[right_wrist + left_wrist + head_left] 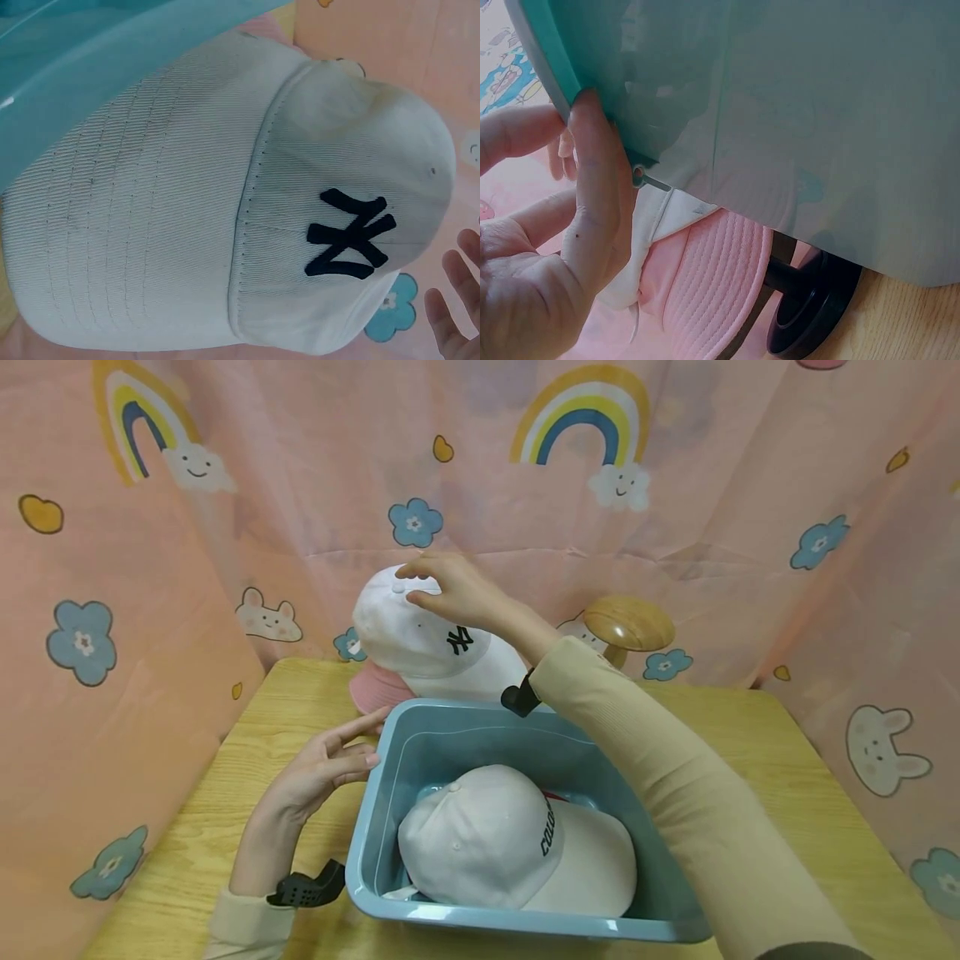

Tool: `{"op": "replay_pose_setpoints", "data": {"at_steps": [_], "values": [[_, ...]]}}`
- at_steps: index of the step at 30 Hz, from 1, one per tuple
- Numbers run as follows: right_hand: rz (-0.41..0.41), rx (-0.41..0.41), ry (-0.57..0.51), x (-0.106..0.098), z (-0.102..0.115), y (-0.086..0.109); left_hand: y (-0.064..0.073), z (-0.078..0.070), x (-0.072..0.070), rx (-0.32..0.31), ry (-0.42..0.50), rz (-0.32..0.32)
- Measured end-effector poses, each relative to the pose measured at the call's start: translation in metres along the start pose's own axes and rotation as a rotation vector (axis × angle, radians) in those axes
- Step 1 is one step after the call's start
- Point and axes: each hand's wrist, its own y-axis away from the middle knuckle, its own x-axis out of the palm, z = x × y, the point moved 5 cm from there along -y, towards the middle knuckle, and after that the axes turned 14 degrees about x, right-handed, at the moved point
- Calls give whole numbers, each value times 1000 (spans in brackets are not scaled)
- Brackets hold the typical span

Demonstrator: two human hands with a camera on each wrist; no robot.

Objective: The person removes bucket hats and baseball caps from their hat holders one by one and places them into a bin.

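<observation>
My left hand [318, 772] touches the left rim of a blue plastic bin [365, 827], its fingers fairly straight against the outside. The left wrist view shows the fingertips [590, 105] at the bin's edge. Inside the bin lies an off-white baseball cap [480, 839] with dark lettering, brim to the right. Behind the bin is a white baseball cap [397, 627] with a black NY logo. Beside its crown hovers my right hand [457, 589], fingers loosely bent and holding nothing; in the right wrist view, its fingers [450, 315] are apart from the crown.
A pink cap [378, 689] shows its stitched brim below the white cap, near a round black base [817, 307]. To the right stands a wooden mushroom-shaped stand [628, 622]. Everything is on a wooden table [750, 743] in front of a patterned pink curtain [480, 468].
</observation>
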Motion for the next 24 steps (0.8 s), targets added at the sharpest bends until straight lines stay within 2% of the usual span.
{"op": "replay_pose_setpoints", "data": {"at_steps": [6, 12, 24], "values": [[14, 7, 66, 10, 3, -13, 3, -3, -1, 11, 2, -4], [24, -11, 64, 18, 6, -23, 5, -4, -3, 10, -5, -17], [34, 7, 107, 27, -6, -30, 0, 5, 0, 6, -23, -13]]}}
